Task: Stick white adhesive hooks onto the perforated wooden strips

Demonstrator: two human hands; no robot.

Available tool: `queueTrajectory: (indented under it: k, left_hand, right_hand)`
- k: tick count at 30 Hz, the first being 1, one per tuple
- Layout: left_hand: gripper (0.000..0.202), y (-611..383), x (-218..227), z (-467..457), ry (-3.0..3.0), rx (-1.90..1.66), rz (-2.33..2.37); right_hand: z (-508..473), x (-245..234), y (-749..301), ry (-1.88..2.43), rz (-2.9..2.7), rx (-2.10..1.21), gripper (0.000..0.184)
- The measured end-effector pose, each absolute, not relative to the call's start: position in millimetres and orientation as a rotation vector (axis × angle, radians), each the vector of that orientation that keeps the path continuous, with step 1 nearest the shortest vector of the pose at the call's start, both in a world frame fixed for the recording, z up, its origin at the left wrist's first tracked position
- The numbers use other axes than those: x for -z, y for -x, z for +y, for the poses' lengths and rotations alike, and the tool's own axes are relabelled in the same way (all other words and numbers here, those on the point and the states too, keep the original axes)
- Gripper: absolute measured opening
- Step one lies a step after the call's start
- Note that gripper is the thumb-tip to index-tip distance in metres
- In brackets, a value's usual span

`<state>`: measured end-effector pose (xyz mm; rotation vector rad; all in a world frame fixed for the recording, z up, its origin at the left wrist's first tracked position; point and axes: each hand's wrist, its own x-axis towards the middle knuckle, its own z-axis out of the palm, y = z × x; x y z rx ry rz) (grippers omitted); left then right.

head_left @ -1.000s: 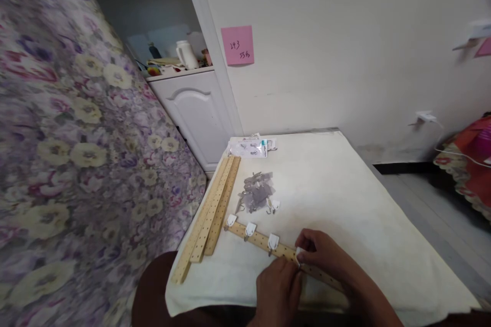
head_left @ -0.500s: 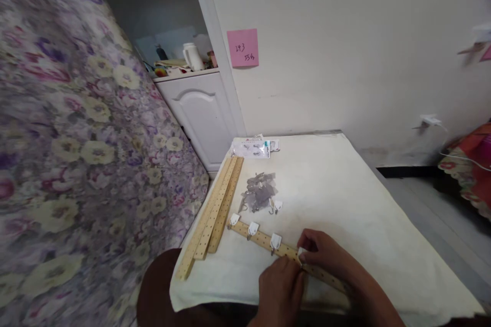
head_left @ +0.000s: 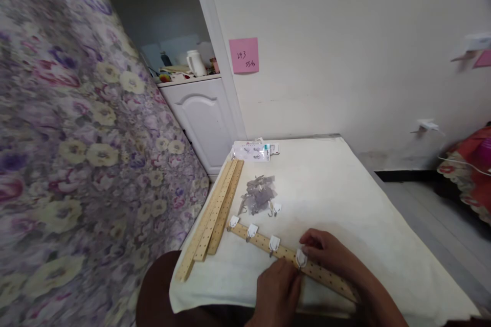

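Note:
A perforated wooden strip [head_left: 286, 252] lies slanting across the near part of the table, with several white hooks along it. My left hand [head_left: 279, 286] has its fingers curled at the strip's near edge, gripping it; some fingertips are hidden. On the far side, my right hand [head_left: 326, 251] has its thumb and fingers apart beside the rightmost white hook [head_left: 301, 258], which sits on the strip. One loose white hook [head_left: 277, 208] lies beyond the strip. Next to it is a pile of grey metal pieces and clear bits [head_left: 260, 196], too small to tell apart.
Several more perforated wooden strips [head_left: 216, 209] lie along the table's left edge. Packaged hooks [head_left: 251, 152] rest at the back left of the white-covered table [head_left: 330, 179]. A floral curtain [head_left: 95, 163] hangs at the left, and a wall stands behind.
My right hand's fingers have parted from the rightmost hook, which now shows in full on the strip. My left hand stays at the strip's near edge.

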<state>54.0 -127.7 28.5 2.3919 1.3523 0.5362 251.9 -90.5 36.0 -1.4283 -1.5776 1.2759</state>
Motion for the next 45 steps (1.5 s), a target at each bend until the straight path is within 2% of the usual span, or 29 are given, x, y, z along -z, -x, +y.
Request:
queueTrajectory:
  k: [4, 7, 12, 18, 23, 30, 36, 40, 45]
  left_hand:
    - [0.014, -45, -44, -127, -2.279, -0.594, 1.3]
    - [0.02, -38, -70, -107, -2.239, -0.618, 1.45]
    - [0.024, -46, -105, -46, -2.504, -0.291, 1.65]
    - [0.015, -74, -95, -4, -2.588, 0.044, 1.661]
    - [0.019, -80, -93, 3, -2.599, 0.175, 1.658]
    - [0.021, -90, -123, -32, -2.668, 0.044, 1.431]
    - [0.015, -109, -125, -87, -2.647, -0.133, 1.149]
    - [0.017, -111, -126, -103, -2.549, -0.255, 1.021]
    - [0.02, -111, -123, -110, -2.594, -0.238, 0.96]
  right_hand:
    - [-94, -48, -268, 1.464, -1.493, -1.216, 0.017]
    - [-97, -57, -283, 1.488, -1.396, -1.181, 0.02]
    - [-99, -63, -295, 1.529, -1.266, -1.105, 0.023]
    - [-98, -63, -296, 1.505, -1.261, -1.136, 0.022]
    - [-97, -61, -300, 1.48, -1.237, -1.139, 0.022]
    - [-99, -68, -298, 1.421, -1.208, -1.179, 0.022]
    - [-110, -86, -294, 1.273, -1.303, -1.317, 0.031]
    - [-118, -92, -291, 1.2, -1.33, -1.392, 0.025]
    - [-127, -92, -286, 1.235, -1.362, -1.344, 0.02]
